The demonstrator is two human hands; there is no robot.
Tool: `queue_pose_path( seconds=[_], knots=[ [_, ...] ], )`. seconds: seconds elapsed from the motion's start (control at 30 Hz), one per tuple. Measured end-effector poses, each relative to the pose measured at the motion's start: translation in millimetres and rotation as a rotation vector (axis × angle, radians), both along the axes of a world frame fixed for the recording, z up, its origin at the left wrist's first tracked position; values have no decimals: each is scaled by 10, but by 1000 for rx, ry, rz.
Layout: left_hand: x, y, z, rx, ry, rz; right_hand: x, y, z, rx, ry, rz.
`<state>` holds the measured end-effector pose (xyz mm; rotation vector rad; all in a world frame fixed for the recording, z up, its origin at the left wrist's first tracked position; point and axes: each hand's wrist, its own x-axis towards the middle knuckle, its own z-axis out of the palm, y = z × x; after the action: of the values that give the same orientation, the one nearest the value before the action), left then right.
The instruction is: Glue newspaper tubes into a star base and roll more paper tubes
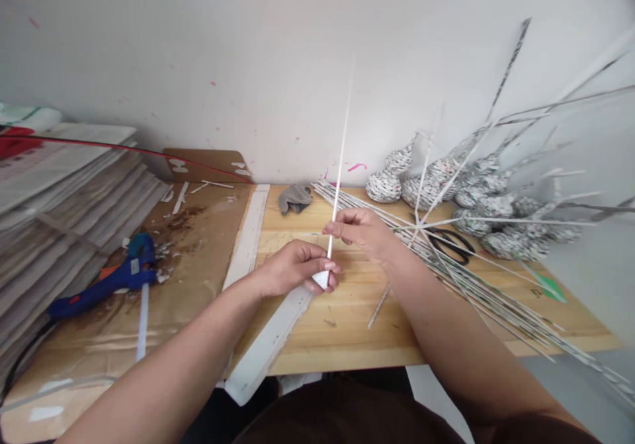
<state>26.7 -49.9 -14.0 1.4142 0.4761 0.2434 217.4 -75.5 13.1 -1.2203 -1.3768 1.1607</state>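
My left hand pinches the lower end of a thin white paper tube, where a long white paper strip joins it. The strip slants down left from those fingers past the table's front edge. Higher up, the fingers of my right hand are closed around the same tube, which points upward in front of the wall. Whether a rod lies inside the tube cannot be seen. Left of my hands, another flat paper strip lies on the wooden table.
A blue glue gun lies on brown cardboard beside stacked newspapers. To the right are a bundle of paper sticks, black-handled scissors and several woven paper gourds. A grey cloth sits near the wall.
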Motion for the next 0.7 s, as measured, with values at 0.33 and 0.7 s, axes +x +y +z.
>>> queue_pose_path(
  seconds=[0.33, 0.7],
  knots=[
    [-2, 11, -7, 4, 11, 1, -22, -20, 22, 24, -39, -49],
    [15, -2, 11, 46, 21, 4, 15, -31, -18, -7, -48, 149]
  ],
)
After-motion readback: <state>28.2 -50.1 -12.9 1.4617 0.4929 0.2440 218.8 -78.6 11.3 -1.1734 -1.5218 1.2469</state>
